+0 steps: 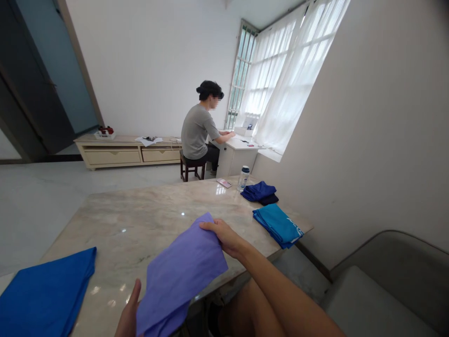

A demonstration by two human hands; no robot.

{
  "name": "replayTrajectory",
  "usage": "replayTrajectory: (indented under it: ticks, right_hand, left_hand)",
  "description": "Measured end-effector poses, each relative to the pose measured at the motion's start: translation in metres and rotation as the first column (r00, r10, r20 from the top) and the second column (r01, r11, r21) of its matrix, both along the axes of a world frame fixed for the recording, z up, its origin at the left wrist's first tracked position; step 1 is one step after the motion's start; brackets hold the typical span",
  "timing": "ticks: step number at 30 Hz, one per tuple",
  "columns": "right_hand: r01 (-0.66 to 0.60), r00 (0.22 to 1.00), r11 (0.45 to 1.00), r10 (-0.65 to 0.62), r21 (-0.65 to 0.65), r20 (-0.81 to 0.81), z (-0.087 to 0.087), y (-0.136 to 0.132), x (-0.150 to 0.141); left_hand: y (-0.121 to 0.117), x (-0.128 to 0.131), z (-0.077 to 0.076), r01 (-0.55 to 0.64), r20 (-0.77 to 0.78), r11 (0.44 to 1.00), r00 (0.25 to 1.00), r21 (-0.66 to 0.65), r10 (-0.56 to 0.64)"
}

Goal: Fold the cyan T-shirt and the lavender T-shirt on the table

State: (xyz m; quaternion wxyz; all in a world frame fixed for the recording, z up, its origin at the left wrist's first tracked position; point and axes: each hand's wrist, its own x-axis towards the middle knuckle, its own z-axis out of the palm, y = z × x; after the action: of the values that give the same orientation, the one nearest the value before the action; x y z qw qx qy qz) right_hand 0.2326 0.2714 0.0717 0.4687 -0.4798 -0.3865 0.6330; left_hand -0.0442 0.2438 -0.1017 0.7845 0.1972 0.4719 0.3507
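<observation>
A folded purple cloth [184,267] is held up over the near edge of the marble-topped table, tilted. My right hand [226,236] pinches its upper right corner, thumb on top and fingers behind. At the lower left edge of the cloth is my left hand [129,311]; its thumb points up, apart from the fabric, while its fingers are mostly hidden under the cloth, which rests against that hand. A folded blue cloth [49,292] lies to the left on the table. Right of my right hand is a folded turquoise cloth [278,224] with white lettering.
Beyond the turquoise cloth lie dark blue cloths [259,191], a water bottle [243,179] and a pink phone [223,183] on the marble table [140,215]. A person [199,128] sits on a stool at a white desk [240,145]. A grey seat [372,304] stands at right.
</observation>
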Motion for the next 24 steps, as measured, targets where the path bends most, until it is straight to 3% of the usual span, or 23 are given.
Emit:
replayTrajectory:
  ticks: [4,8,11,14,16,19,24]
  right_hand:
    - [-0.068,0.949,0.995,0.085,-0.067,0.304,-0.013,0.008,0.010]
    - [-0.077,0.731,0.989,-0.031,0.128,0.681,-0.027,0.012,0.022]
    - [-0.110,0.608,0.953,-0.159,0.281,0.778,-0.036,0.009,0.026]
    - [-0.095,0.496,0.944,-0.231,0.317,0.837,-0.033,0.003,0.031]
    - [-0.080,0.439,0.943,-0.257,0.323,0.861,-0.020,-0.005,0.040]
    - [-0.052,0.394,0.940,-0.291,0.337,0.872,0.014,-0.027,0.072]
    - [0.123,0.213,0.943,-0.330,0.310,0.920,0.079,-0.096,0.167]
  left_hand:
    - [-0.002,0.000,0.016,0.139,0.150,0.990,0.979,0.019,-0.140]
    - [0.012,0.010,0.023,0.047,-0.083,0.990,0.996,0.135,-0.036]
    - [0.024,0.011,0.021,0.026,-0.211,0.975,0.977,0.222,0.022]
    - [0.029,0.012,0.019,0.053,-0.255,0.946,0.966,0.320,0.032]
    - [0.028,0.016,0.020,0.111,-0.293,0.924,0.956,0.366,0.001]
    - [0.023,0.023,0.021,0.249,-0.414,0.881,0.908,0.403,-0.067]
    - [0.009,0.025,0.009,0.471,-0.673,0.760,0.737,0.448,-0.060]
